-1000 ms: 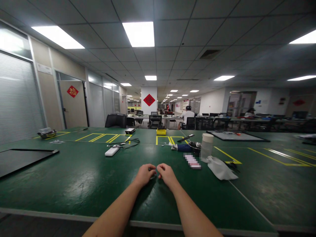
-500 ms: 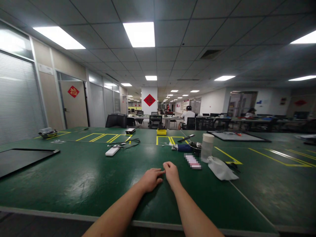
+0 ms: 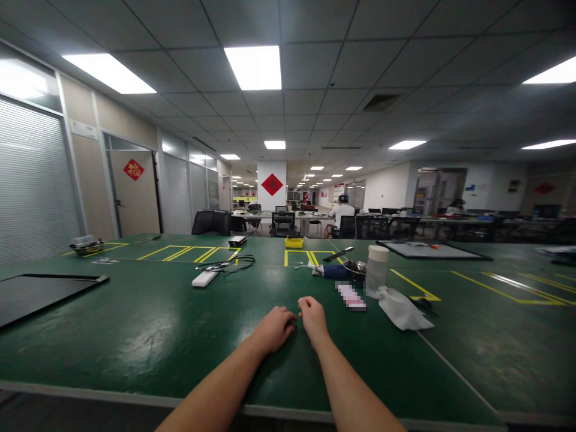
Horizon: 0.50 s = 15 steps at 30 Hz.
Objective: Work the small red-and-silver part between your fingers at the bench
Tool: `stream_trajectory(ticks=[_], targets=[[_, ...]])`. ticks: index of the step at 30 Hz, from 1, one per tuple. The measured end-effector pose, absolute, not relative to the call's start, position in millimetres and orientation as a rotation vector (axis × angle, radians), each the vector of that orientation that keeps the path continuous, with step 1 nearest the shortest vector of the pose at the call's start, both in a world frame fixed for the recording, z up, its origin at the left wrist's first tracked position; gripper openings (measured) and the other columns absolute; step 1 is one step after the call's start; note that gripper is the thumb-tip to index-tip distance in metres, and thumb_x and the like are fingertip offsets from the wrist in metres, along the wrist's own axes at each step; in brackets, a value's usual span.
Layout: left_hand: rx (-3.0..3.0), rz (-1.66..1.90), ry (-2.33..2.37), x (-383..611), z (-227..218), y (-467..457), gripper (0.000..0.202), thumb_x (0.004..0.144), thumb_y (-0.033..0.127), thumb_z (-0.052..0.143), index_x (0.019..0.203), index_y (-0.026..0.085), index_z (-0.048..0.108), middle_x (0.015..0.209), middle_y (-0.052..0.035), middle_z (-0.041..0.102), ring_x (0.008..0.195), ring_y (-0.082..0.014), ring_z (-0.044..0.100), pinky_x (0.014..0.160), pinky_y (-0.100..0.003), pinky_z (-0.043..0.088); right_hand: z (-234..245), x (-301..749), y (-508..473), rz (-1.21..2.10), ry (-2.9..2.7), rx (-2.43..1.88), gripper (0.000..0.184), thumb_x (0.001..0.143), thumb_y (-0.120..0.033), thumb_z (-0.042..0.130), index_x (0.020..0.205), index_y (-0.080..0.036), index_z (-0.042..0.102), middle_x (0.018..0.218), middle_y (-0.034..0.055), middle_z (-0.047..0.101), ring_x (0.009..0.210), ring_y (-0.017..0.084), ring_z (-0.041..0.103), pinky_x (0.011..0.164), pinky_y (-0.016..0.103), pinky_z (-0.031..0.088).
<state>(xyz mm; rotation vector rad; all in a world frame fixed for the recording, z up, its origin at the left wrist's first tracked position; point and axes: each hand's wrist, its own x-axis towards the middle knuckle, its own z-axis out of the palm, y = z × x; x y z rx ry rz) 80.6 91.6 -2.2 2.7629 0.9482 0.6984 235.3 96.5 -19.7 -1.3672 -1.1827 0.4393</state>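
My left hand (image 3: 275, 329) rests low over the green table (image 3: 180, 342), its fingers loosely curled. Just to its right is my right hand (image 3: 313, 318), with the fingers bent in and the thumb close to the index finger. A narrow gap separates the two hands, and no object shows in either. Nearest to my right hand lies a flat, pixelated pinkish-white item (image 3: 351, 296). Beyond that stands a clear jar with a pale lid (image 3: 377, 271), beside a white pouch (image 3: 402, 309).
Farther back are a white power strip (image 3: 205, 276) with a black cable, a dark blue roll (image 3: 335, 272), a metal bowl (image 3: 356, 270) and a yellow box (image 3: 294, 242). Black trays (image 3: 45, 291) lie left and far right. A person in white (image 3: 342, 211) sits in the background.
My left hand has drawn back slightly from my right hand, and its stretched fingers have curled in. The right hand has barely moved. The view has tilted slightly up.
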Motion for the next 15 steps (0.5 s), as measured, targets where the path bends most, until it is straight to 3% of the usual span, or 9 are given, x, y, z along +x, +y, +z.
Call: stream_trajectory(ticks=[6,11,15], targets=[[2.792,0.587,0.886,75,3,100,0.025,0.083,0.014,0.044,0.090,0.021,0.068,0.093,-0.0070,0.062,0.090,-0.0201,0.055,0.082,-0.030,0.041,-18,233,93,0.454,-1.202,-1.370,0.028,0.078,-0.037,0.044,0.072,-0.016,0.061,0.067,0.0044,0.064,0.054,0.015,0.057,0.054,0.024,0.041],[2.753,0.516,1.125,38,9,129,0.025,0.080,0.014,0.045,0.086,0.019,0.068,0.093,-0.0075,0.063,0.089,-0.0190,0.058,0.083,-0.028,0.042,-16,230,89,0.492,-1.231,-1.386,0.026,0.076,-0.037,0.045,0.067,-0.017,0.058,0.063,0.0024,0.061,0.054,0.015,0.056,0.052,0.023,0.039],[2.674,0.394,1.439,-45,18,158,0.024,0.078,0.014,0.046,0.085,0.019,0.068,0.095,-0.0076,0.064,0.091,-0.0193,0.059,0.082,-0.026,0.042,-17,229,89,0.502,-1.236,-1.387,0.026,0.076,-0.037,0.044,0.065,-0.017,0.056,0.060,0.0013,0.058,0.053,0.015,0.055,0.051,0.023,0.038]])
